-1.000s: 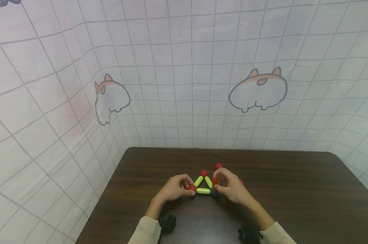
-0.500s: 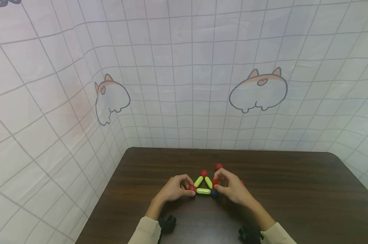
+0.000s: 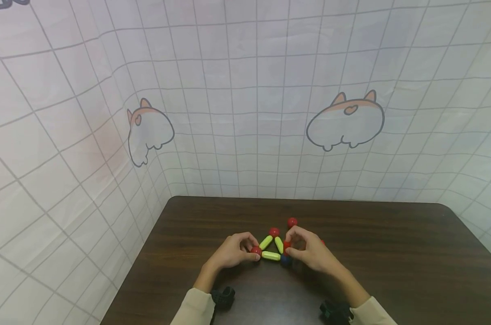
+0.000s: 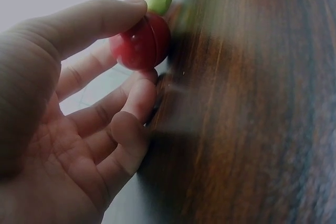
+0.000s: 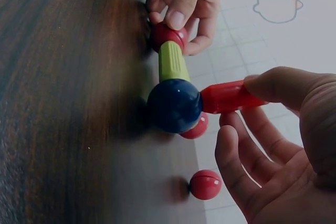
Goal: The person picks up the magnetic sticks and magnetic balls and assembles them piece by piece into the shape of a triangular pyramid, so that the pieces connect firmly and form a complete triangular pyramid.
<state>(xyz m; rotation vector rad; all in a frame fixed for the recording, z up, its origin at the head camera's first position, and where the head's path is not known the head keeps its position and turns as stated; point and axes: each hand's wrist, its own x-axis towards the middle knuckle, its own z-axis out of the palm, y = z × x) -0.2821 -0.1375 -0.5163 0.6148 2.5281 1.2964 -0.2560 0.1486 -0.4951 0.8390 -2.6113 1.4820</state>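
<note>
Since the earlier frame, the triangle is swung slightly: the far red ball [image 3: 274,232] and blue ball [image 3: 285,259] are shifted a little toward the person, while the left-corner red ball [image 4: 137,43] is kept about in place. The sides are formed by the near green rod [image 3: 271,256], left green rod [image 3: 266,242] and right green rod [image 3: 279,244], all on the desk [image 3: 375,257]. By the left hand [image 3: 231,250] the left-corner red ball is pinched between thumb and fingertips, lower fingers loosely bent. By the right hand [image 3: 312,252] the red rod [image 5: 228,97] is pinched, thumb and fingers nearly closed around it; it is stood up from the blue ball, apparently touching. A loose red ball [image 3: 292,222] is left beyond; a red piece [image 3: 322,243] is mostly hidden behind the right hand. Parts are judged light, stiff, smooth, not fragile; balls are likely to roll or slip if squeezed off-centre. Rods are best gripped mid-length on the ridged sides, balls across the widest part, joints probably easily knocked
</note>
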